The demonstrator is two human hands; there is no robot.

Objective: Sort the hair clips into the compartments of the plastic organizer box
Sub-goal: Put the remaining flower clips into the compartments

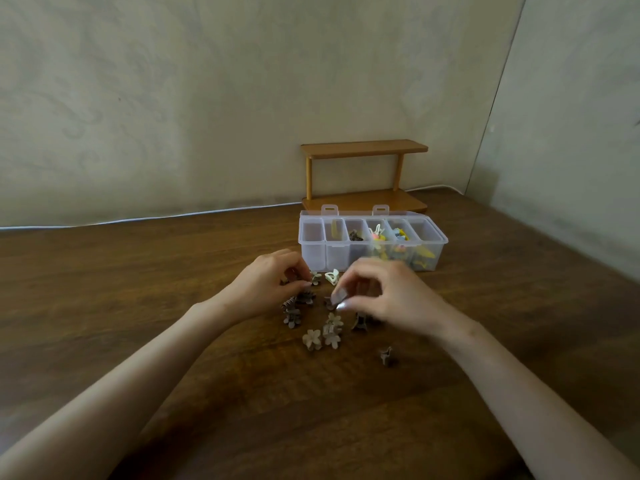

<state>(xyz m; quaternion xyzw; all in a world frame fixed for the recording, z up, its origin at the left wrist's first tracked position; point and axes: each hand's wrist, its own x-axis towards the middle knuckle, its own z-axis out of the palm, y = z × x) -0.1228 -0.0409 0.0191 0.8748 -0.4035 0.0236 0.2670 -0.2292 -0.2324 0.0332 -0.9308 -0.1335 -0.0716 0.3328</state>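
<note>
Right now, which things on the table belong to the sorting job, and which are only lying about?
Job: organizer box, loose flower clips, cream clip, brown clip pinched by the right hand, left hand.
Lying about: wooden shelf, white cable.

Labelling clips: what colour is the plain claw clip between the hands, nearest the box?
Cream-white plastic claw clip; head view.

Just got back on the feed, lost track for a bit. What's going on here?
A person is sorting hair clips at a wooden table. The right hand pinches a small brown clip from the loose pile. The left hand curls over other clips beside it, grip unclear. The open organizer box behind already holds clips in several compartments. Several beige flower clips lie unsorted.
</note>
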